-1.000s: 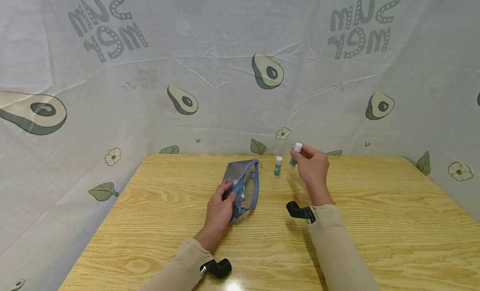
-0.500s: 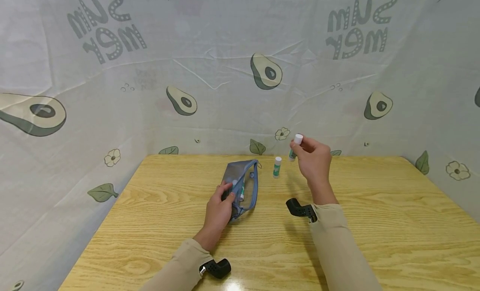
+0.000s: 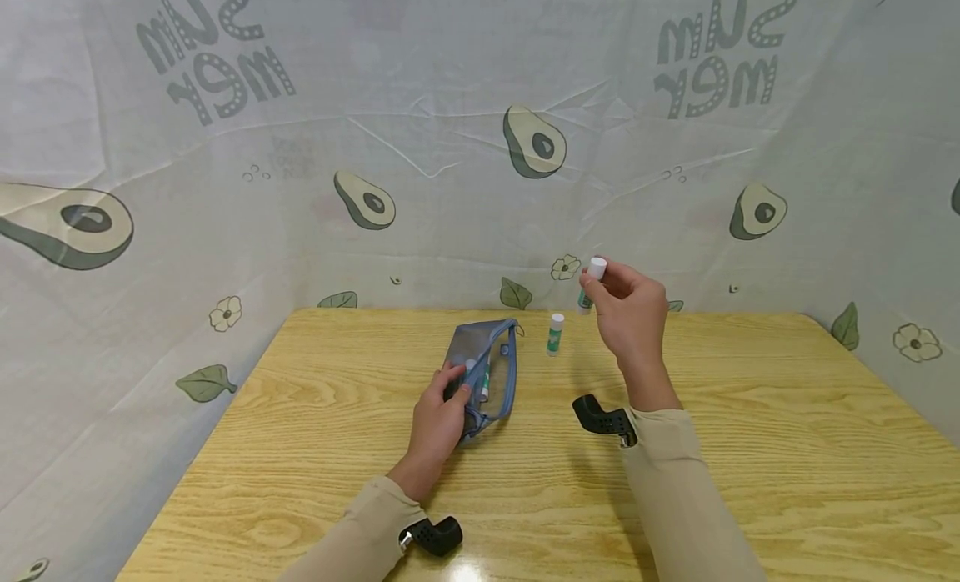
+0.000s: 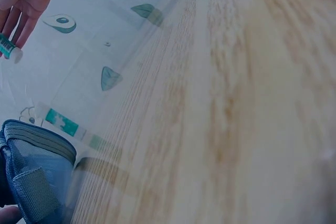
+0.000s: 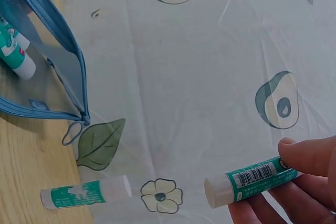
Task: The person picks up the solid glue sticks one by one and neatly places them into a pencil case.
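Raised above the back of the table, my right hand point(image 3: 632, 311) pinches a green-and-white glue stick point(image 5: 257, 179) between thumb and fingers. A second glue stick point(image 3: 555, 335) stands upright on the table, cap up, a little left of and below the held one. My left hand point(image 3: 438, 411) grips the side of a blue mesh zipper pouch point(image 3: 512, 373), whose mouth gapes toward the right. Inside the pouch lie glue sticks point(image 5: 16, 53), partly hidden by the mesh and my fingers. Only a fingertip of the left hand shows at the corner of the left wrist view.
The wooden table point(image 3: 300, 465) ends at the back against a pale hanging cloth point(image 3: 450, 257) printed with avocados and leaves. Black wrist-camera mounts point(image 3: 600, 417) stick out from both sleeves. A zipper-pull loop point(image 5: 72, 132) hangs at the pouch's corner.
My right hand has lifted the glue stick upward from near the table, beside the standing one. The left hand and pouch have stayed in place.
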`<state>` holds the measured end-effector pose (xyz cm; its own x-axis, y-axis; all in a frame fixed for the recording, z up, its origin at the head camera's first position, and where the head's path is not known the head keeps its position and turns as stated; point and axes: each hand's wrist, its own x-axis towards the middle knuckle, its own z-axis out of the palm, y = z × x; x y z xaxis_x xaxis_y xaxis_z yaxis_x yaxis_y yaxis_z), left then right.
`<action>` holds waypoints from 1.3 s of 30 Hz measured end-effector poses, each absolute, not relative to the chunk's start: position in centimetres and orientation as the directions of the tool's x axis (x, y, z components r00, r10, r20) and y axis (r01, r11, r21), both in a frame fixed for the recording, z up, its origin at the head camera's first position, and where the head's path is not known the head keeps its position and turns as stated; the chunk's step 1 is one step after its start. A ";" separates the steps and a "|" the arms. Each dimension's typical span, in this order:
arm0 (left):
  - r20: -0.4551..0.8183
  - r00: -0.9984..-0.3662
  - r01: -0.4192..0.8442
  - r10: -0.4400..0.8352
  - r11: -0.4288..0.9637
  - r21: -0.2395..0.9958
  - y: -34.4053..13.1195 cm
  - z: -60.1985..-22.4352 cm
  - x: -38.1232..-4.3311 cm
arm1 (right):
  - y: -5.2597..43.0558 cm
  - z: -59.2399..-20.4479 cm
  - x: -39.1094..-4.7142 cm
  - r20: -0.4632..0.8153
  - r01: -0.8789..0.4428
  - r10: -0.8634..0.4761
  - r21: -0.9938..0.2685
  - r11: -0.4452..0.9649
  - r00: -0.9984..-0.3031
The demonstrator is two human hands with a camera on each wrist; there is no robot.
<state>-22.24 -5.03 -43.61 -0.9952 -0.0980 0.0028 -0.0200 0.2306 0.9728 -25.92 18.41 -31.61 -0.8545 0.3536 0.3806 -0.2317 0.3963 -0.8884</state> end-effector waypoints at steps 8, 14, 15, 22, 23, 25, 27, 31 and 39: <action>0.008 -0.994 -0.018 -0.107 0.244 0.970 -5.0 -43.5 -22.3 | 18.1 -32.0 -26.2 0.323 -0.179 0.352 -0.905 0.385 -0.878; 0.002 -0.994 -0.024 -0.109 0.240 0.970 -4.9 -43.6 -22.2 | 17.3 -32.4 -26.5 0.323 -0.197 0.317 -0.908 0.370 -0.892; 0.004 -0.994 -0.022 -0.108 0.239 0.971 -4.9 -43.6 -22.2 | 17.2 -32.5 -26.5 0.322 -0.198 0.308 -0.907 0.372 -0.895; 0.008 -0.994 -0.019 -0.107 0.248 0.969 -5.0 -43.8 -22.4 | 15.8 -32.8 -26.3 0.309 -0.208 0.235 -0.904 0.372 -0.922; 0.008 -0.994 -0.019 -0.107 0.249 0.968 -5.0 -43.8 -22.4 | 15.7 -32.9 -26.3 0.307 -0.209 0.226 -0.904 0.373 -0.924; 0.007 -0.994 -0.020 -0.107 0.246 0.969 -5.0 -43.8 -22.4 | 15.4 -33.1 -26.3 0.306 -0.213 0.212 -0.904 0.371 -0.928; 0.005 -0.994 -0.021 -0.105 0.242 0.970 -5.0 -43.8 -22.3 | 15.1 -33.2 -26.3 0.307 -0.219 0.200 -0.904 0.367 -0.931; 0.005 -0.995 -0.019 -0.103 0.238 0.971 -5.0 -43.7 -22.3 | 14.4 -33.3 -26.2 0.322 -0.240 0.173 -0.895 0.375 -0.931; 0.017 -0.994 -0.009 -0.105 0.246 0.969 -5.0 -43.4 -22.2 | 13.1 -33.8 -26.1 0.366 -0.277 0.138 -0.860 0.429 -0.920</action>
